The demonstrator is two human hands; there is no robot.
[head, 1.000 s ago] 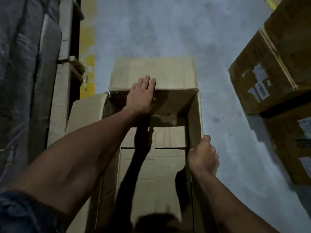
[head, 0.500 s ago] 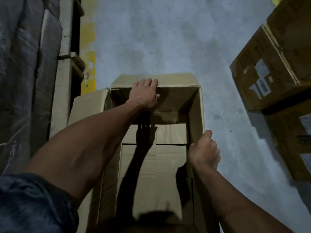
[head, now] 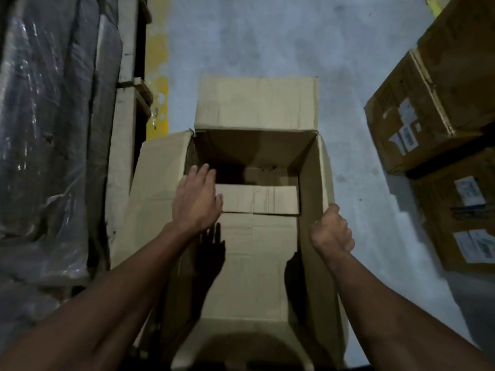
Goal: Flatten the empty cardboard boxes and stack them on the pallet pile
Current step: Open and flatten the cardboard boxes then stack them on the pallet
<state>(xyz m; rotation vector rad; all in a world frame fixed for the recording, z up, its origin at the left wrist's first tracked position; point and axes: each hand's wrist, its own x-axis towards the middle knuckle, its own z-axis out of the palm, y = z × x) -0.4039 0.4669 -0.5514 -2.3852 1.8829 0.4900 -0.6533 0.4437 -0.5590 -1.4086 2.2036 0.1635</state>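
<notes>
box (head: 257, 236) upright, open, on floor | left hand (head: 197, 200) off far flap (head: 255, 103), fingers spread over box | right hand (head: 332, 232) grips right wall | flap springs up; flattening not begun

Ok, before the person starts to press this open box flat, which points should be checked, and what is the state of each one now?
1. Box is empty: ok, only bare cardboard shows inside.
2. Top flaps folded outward: ok for the far flap and the left flap; near flap cannot tell.
3. Bottom flaps released: not ok, they cover the base.
4. Right hand holds the right wall: ok, fingers curl over its edge.
5. Left hand free to push: ok, open above the inside.
6. Floor beyond the box free: ok.
</notes>
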